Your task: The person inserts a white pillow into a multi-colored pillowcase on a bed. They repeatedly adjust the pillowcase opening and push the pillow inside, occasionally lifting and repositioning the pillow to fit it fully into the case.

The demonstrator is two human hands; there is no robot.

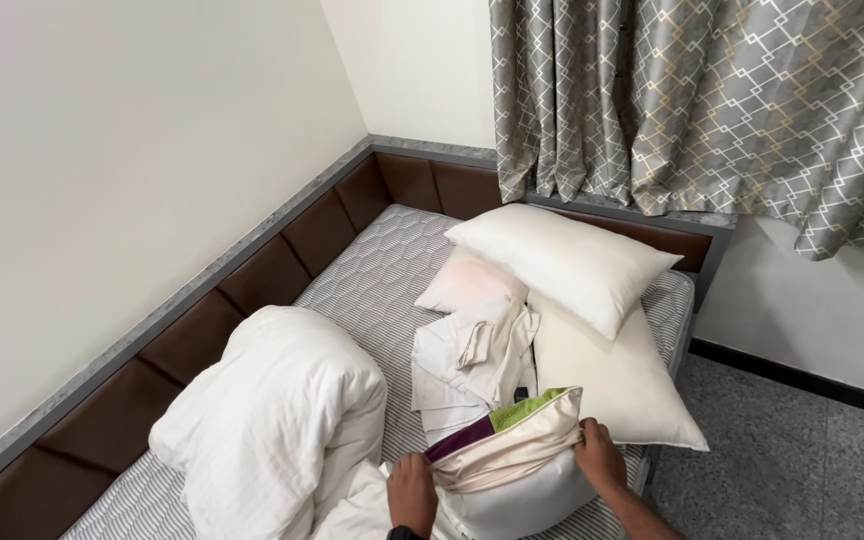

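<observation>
On bed (372,270), hands (507,475) grip pillowcase (512,445).

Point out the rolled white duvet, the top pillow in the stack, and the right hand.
Rolled white duvet (272,420), head view, on the middle of its bulging top fold.
Top pillow (562,262), head view, on its centre.
Right hand (599,455), head view, on the back of the hand gripping the pillowcase edge.
</observation>
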